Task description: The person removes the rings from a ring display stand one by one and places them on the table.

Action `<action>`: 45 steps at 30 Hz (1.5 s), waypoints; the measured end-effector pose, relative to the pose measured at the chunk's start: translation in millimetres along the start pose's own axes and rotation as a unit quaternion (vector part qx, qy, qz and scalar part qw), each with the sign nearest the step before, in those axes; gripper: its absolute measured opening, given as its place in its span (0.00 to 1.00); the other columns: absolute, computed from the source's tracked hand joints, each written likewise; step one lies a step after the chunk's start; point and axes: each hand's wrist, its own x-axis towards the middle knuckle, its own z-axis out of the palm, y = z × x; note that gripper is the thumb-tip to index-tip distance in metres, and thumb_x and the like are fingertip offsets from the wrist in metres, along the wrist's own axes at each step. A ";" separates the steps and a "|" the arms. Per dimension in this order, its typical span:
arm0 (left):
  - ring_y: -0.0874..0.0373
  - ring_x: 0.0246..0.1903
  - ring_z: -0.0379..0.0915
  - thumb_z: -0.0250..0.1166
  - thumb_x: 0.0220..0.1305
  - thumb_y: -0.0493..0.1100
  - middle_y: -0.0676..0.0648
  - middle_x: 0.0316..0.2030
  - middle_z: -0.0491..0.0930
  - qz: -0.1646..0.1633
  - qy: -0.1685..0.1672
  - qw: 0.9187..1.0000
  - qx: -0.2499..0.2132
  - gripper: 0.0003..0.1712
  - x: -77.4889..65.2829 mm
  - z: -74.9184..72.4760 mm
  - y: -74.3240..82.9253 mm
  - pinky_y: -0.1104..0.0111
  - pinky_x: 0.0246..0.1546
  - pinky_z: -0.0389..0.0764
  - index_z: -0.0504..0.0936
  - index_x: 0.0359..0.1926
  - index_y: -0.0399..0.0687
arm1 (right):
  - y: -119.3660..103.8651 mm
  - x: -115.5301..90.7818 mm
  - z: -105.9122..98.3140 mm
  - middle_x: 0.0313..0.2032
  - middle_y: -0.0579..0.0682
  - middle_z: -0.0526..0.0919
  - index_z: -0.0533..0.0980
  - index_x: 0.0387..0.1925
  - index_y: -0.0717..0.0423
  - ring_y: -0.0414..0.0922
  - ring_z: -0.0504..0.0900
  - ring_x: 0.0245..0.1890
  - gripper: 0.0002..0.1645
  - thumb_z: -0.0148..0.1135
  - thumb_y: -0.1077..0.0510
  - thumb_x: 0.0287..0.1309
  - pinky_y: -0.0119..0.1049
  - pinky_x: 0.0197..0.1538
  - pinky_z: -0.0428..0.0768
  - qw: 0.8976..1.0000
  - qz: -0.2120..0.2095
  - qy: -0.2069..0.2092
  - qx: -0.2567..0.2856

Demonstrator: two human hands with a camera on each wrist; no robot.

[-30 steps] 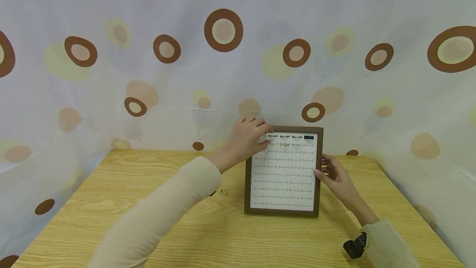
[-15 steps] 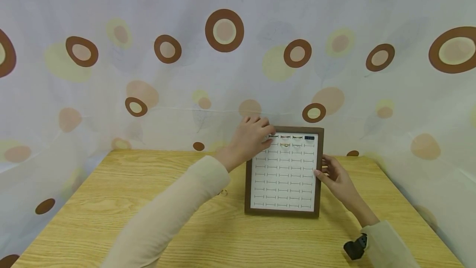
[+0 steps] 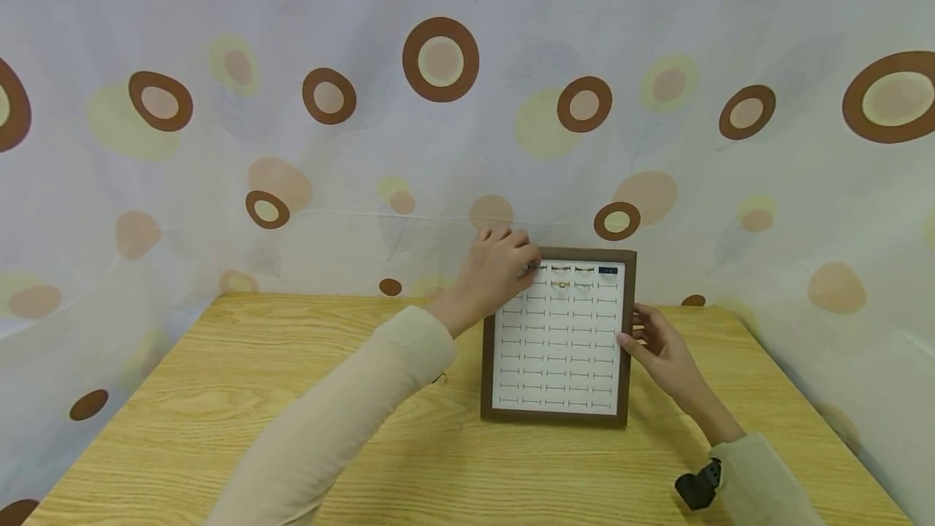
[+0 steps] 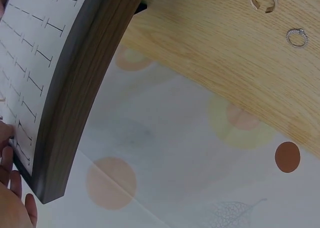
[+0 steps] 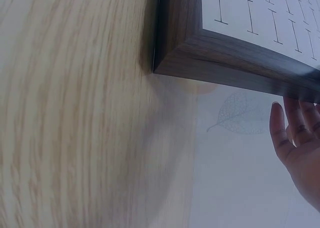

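A brown-framed ring display board [image 3: 555, 347] with rows of slots on a white face stands tilted back on the table. Several rings [image 3: 561, 285] sit in its upper rows, beside a dark blue tag [image 3: 608, 270]. At the board's upper left corner, my left hand [image 3: 497, 270] pinches with thumb and index finger at a slot; a ring there is mostly hidden by the fingers. My right hand [image 3: 661, 355] grips the board's right edge, thumb on the front and fingers behind. In the right wrist view, fingers [image 5: 300, 120] reach round the frame's side.
On the wooden table [image 3: 256, 364], left of the board, lie a wide open band ring [image 4: 254, 2] and a silver ring with stones [image 4: 299, 45]. A patterned cloth [image 3: 365, 161] hangs close behind. A black wrist camera [image 3: 697, 487] is strapped to the right sleeve.
My left hand has shifted slightly right along the upper slots, and its thumb and index finger have drawn closer together. The left sleeve now covers more of the loose rings. The right hand stays put.
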 end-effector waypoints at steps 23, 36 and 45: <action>0.58 0.33 0.70 0.62 0.56 0.46 0.55 0.29 0.76 0.006 0.010 1.000 0.012 0.02 2.9 -3.9 1.3 0.66 0.39 0.68 0.79 0.29 0.55 | -1.7 -0.2 -0.2 0.45 0.37 0.70 0.58 0.61 0.65 0.26 0.71 0.42 0.29 0.53 0.65 0.60 0.20 0.41 0.73 1.000 0.003 -0.001 -0.008; 0.59 0.33 0.70 0.62 0.55 0.46 0.56 0.29 0.77 0.017 0.021 1.000 0.009 0.02 3.1 -3.7 -1.4 0.66 0.38 0.68 0.79 0.29 0.56 | -2.0 -0.1 -0.2 0.46 0.38 0.71 0.58 0.61 0.64 0.27 0.72 0.42 0.28 0.53 0.63 0.61 0.19 0.42 0.73 1.000 0.006 0.001 -0.018; 0.59 0.33 0.68 0.62 0.56 0.46 0.57 0.29 0.77 0.015 0.000 1.000 0.001 0.02 2.6 -6.2 -2.8 0.66 0.40 0.68 0.79 0.30 0.56 | -1.5 -0.1 0.2 0.47 0.51 0.71 0.58 0.62 0.64 0.28 0.72 0.41 0.28 0.52 0.62 0.62 0.20 0.42 0.73 1.000 0.009 0.000 -0.023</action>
